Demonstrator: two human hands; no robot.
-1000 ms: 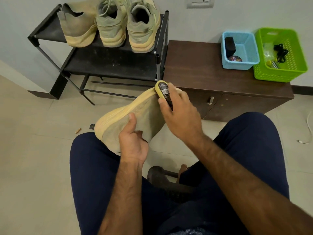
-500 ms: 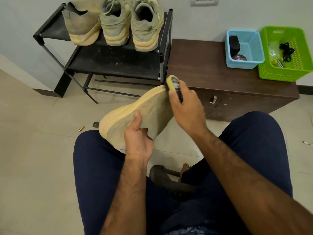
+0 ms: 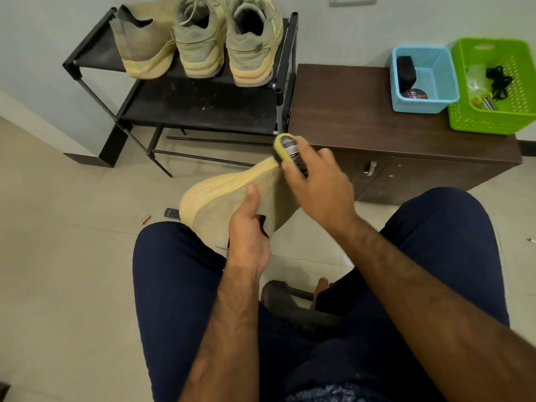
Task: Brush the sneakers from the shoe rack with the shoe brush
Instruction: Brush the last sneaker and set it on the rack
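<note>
A tan knit sneaker (image 3: 220, 195) with a pale yellow sole is held up over the lap, tipped on its side with the sole turned up and away. It is gripped by the left hand (image 3: 249, 239): the thumb is pressed flat on the cloth side, and the other fingers are tucked under the shoe near its opening, mostly hidden. A small oval shoe brush (image 3: 285, 146) with a yellow body and a dark label is held in the right hand (image 3: 319, 184), with the fingers wrapped over its back. The brush is set against the far end of the sneaker, just past the left thumb; its bristles are hidden. Beyond both hands a black metal shoe rack (image 3: 203, 108) is seen by the wall. Three more shoes are lined up on its top shelf: a matching tan sneaker (image 3: 145, 44) and two grey-green laced sneakers (image 3: 200, 44). Past the right hand, next to the rack, a low dark brown wooden cabinet (image 3: 362, 120) is placed. A light blue plastic basket (image 3: 423, 104) and a bright green plastic basket (image 3: 493, 123) are set side by side on it. On the floor tiles to the left of the left hand, a small dark remote (image 3: 172, 213) and a little copper-coloured battery (image 3: 145, 219) are lying near each other.
</note>
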